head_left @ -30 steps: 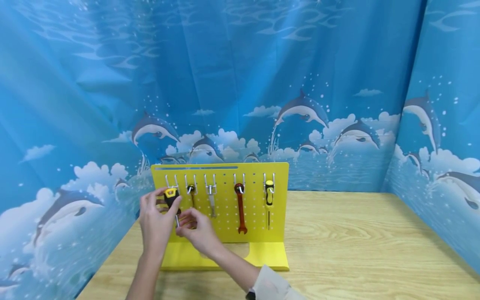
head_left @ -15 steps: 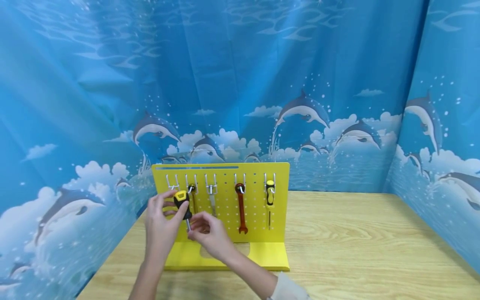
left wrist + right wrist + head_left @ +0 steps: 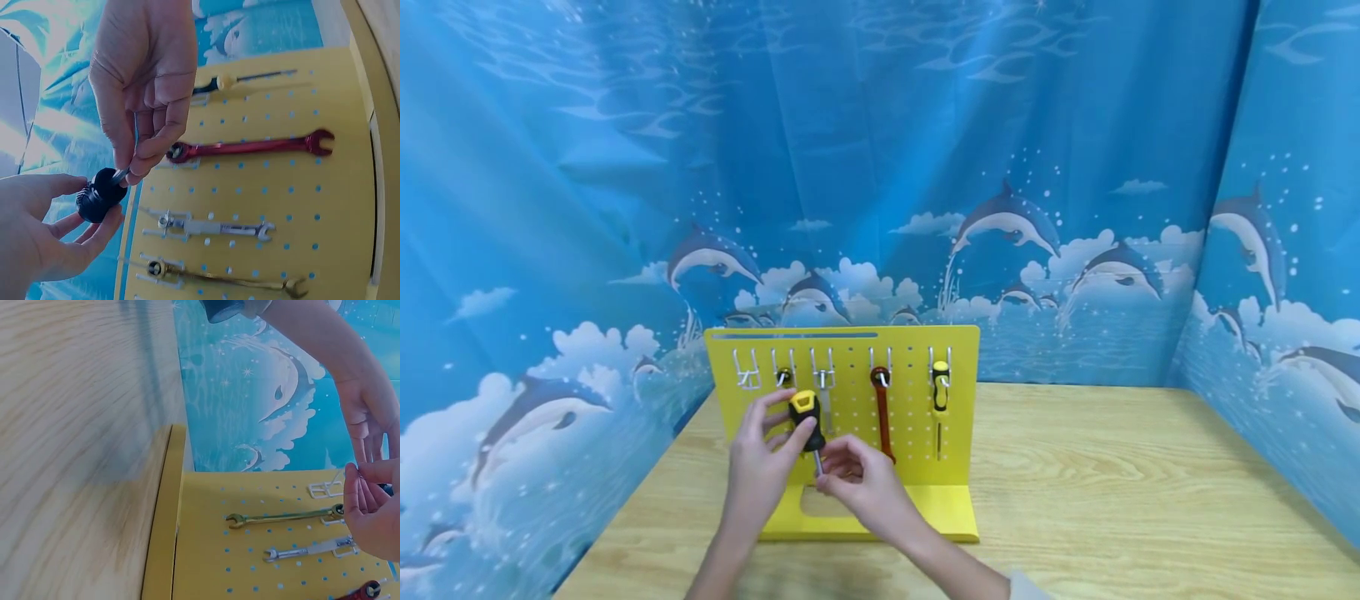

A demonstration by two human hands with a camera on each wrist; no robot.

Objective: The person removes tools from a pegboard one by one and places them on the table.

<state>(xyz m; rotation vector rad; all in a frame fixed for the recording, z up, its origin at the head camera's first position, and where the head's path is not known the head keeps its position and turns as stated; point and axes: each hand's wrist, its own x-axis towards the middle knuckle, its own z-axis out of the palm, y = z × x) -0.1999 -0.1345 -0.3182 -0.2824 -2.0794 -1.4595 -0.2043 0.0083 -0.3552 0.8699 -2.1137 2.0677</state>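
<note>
My left hand (image 3: 760,467) holds a short screwdriver (image 3: 806,414) by its black handle, thumb on one side and fingers on the other. The handle's yellow end points up and the shank slants down. With thumb and fingertips my right hand (image 3: 868,492) pinches the metal shank; its tip is hidden in the fingers. Both hands are in front of a yellow pegboard (image 3: 917,429). In the left wrist view the black handle (image 3: 100,199) sits between the left fingers and thumb, its shank running into the right fingertips.
On the pegboard hang a gold wrench (image 3: 281,517), a silver wrench (image 3: 306,549), a red wrench (image 3: 882,404) and a yellow-and-black screwdriver (image 3: 940,392). The leftmost hook (image 3: 748,379) holds nothing. The board stands on a wooden table (image 3: 1112,483), before a blue dolphin curtain (image 3: 850,167).
Both hands have moved right with the short screwdriver, from in front of the leftmost hook to in front of the gold and silver wrenches. The hanging tools have stayed in place.
</note>
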